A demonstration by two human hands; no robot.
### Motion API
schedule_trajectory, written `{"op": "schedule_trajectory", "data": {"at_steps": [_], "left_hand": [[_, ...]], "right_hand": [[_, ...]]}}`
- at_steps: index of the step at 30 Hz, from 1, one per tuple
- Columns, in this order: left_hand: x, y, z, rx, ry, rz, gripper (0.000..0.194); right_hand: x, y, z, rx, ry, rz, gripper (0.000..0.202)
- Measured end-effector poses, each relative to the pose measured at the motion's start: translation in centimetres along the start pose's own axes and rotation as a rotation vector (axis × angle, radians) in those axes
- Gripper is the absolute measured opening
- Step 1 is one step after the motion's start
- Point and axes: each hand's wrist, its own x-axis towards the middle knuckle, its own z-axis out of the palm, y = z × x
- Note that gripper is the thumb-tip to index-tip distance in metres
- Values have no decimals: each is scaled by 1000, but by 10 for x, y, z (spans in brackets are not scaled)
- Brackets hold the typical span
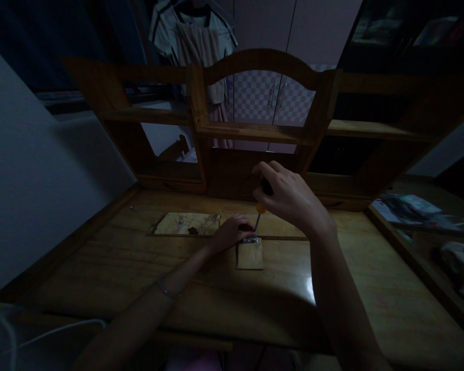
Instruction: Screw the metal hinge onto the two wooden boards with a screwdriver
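My right hand (288,193) is closed around the handle of a screwdriver (259,211), which has a yellow collar and a metal shaft. The shaft slants down, its tip at a small metal hinge (250,240). My left hand (234,232) is low beside the tip, fingers curled and pressed at the hinge. The hinge lies along the joint between a small square wooden piece (250,256) and a long wooden board (280,226). Dark, peeling marks cover the left part of that board (189,223). Any screw under the tip is too small to make out.
The wooden desk (112,268) carries a shelf unit (255,133) along its far edge. A small metal piece (133,208) lies at the left. Papers and bags (417,208) are beyond the right rim. A white cable (62,330) hangs at the lower left. The light is dim.
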Motion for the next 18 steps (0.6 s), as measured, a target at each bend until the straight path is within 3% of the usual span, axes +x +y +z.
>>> {"op": "schedule_trajectory", "data": {"at_steps": [11,18], "left_hand": [[0,1,0,-10,-5,18,12],[0,3,0,11,3,-12,12]], "right_hand": [[2,3,4,-1,-14,17,15],[-1,1,3,53,-27,12,23]]}}
